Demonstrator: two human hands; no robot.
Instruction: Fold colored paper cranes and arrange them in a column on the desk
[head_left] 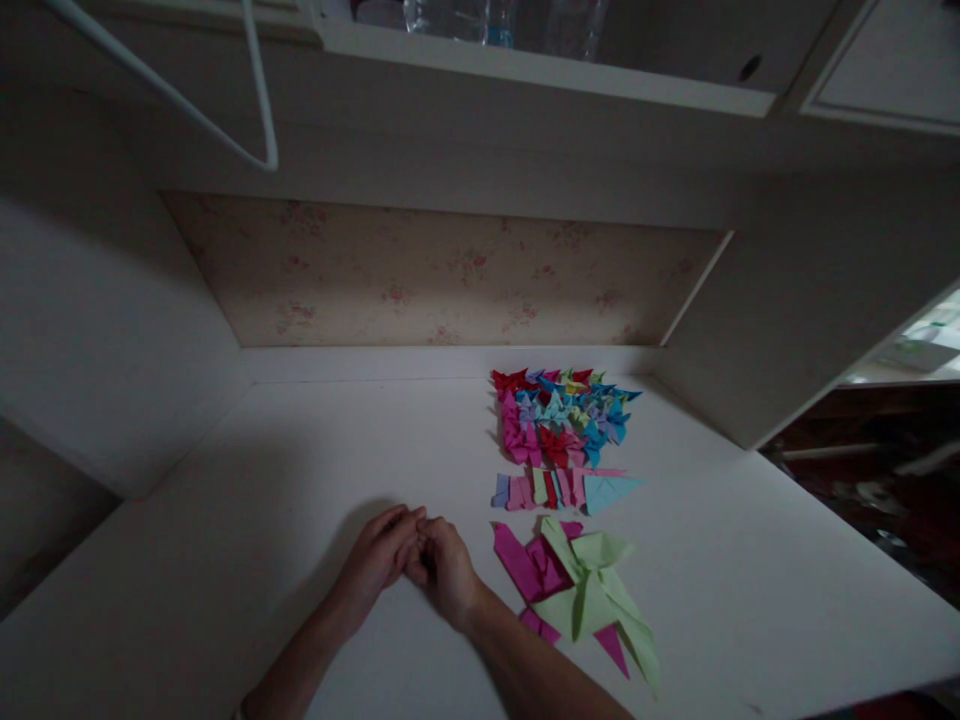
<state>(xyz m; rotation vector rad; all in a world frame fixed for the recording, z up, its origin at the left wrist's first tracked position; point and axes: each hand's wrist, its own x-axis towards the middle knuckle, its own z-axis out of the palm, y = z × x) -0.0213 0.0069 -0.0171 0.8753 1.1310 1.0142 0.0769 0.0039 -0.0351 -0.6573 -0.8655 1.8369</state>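
Note:
My left hand [379, 555] and my right hand [444, 568] rest together on the white desk [262, 500], fingertips touching, fingers curled inward. Whether they pinch anything between them is hidden. Just right of my right hand lie larger folded paper shapes, pink [529, 568] and light green [596, 592]. Farther back sits a short row of small folded strips [559, 490] with a light blue triangle [609, 490]. Behind that is a dense cluster of several small origami pieces [559, 415] in red, pink, blue and purple.
The desk sits in an alcove with a floral back panel [450, 275], white side walls and a shelf above holding clear plastic bottles [495, 18]. A white rail [259, 120] hangs at top left. The desk's right edge drops to a dark floor [885, 490].

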